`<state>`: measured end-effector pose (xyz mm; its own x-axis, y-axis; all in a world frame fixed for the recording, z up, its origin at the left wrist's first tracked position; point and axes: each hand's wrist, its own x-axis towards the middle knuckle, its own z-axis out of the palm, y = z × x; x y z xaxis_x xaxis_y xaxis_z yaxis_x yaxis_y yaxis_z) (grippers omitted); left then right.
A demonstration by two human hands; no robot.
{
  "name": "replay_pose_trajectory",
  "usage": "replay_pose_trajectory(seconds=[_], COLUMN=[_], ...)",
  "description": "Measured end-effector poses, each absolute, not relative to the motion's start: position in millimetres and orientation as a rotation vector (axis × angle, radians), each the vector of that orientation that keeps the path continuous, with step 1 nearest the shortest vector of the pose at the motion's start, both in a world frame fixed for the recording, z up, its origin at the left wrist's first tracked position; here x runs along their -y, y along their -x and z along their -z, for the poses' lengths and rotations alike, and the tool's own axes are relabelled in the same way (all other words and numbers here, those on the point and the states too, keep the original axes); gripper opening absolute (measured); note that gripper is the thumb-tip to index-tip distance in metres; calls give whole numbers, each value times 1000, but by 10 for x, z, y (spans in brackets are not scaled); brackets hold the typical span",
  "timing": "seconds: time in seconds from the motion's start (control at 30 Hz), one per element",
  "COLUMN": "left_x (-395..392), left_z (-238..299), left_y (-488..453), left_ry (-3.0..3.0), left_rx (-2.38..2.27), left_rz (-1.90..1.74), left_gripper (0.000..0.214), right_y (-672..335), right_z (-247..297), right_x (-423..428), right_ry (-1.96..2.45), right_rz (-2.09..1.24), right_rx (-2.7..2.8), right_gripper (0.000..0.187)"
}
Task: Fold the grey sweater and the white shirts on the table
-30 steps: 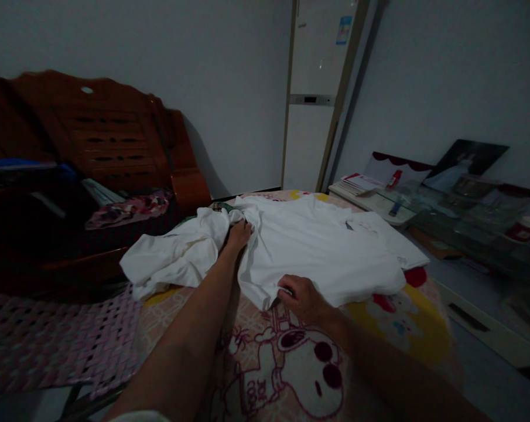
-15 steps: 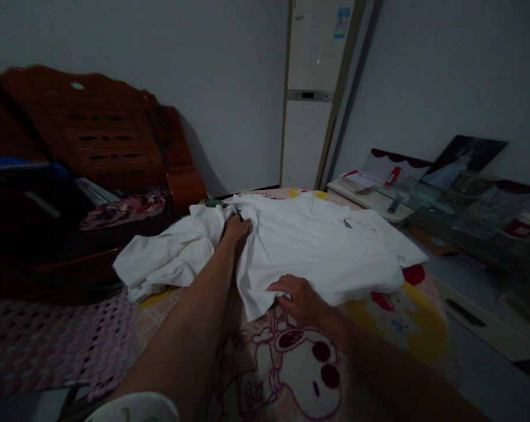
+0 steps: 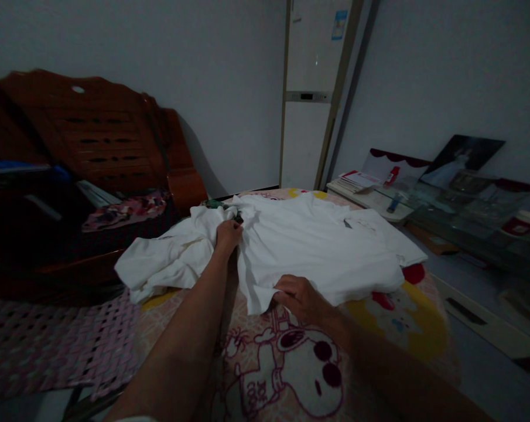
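A white T-shirt (image 3: 321,246) lies spread flat on a pink cartoon-printed bed cover (image 3: 291,375). My left hand (image 3: 227,234) reaches far forward and is closed on the shirt's far left edge, near its sleeve. My right hand (image 3: 300,298) is closed on the shirt's near hem, pinching the cloth at the lower left corner. A second crumpled white garment (image 3: 168,261) lies bunched to the left of my left arm, touching the shirt.
A dark wooden headboard (image 3: 93,138) and a flowered cloth (image 3: 124,211) sit at the left. A white cabinet (image 3: 313,99) stands against the back wall. A low glass table (image 3: 458,211) with papers and frames runs along the right. A pink woven mat (image 3: 49,346) covers the near left.
My left hand has pulled back slightly toward me with the shirt's edge. My right hand has shifted a little and lifted the hem corner. The view has barely moved.
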<state>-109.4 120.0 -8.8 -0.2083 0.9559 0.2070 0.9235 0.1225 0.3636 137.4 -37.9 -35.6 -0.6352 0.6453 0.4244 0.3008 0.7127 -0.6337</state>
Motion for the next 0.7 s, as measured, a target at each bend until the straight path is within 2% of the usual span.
replay_pose_trajectory(seconds=[0.13,0.3,0.4,0.57,0.7], left_x=[-1190,-1162,-1139,-1146,-1231], left_z=[-101,-206,-146,75,153], left_y=[1348,1425,1319,1133,1140], left_ry=[-1936,-2011,-2027,-2300,-2147], left_rx=[-2354,-2319,-2310,-2002,-2182], left_rz=[-547,-291,-309,-483,-433], left_gripper=[26,21,29,49,48], right_y=[-1394,-1409,-1409,-1402,-1398], right_z=[268,263,286,291,279], right_x=[413,445,444,442,440], right_ry=[709,817,843,792,739], right_rz=[-976,-1167,-1199,-1214,-1217], right_rx=[2142,2118,2100,2139,2142], right_gripper=[28,24,26,24,25])
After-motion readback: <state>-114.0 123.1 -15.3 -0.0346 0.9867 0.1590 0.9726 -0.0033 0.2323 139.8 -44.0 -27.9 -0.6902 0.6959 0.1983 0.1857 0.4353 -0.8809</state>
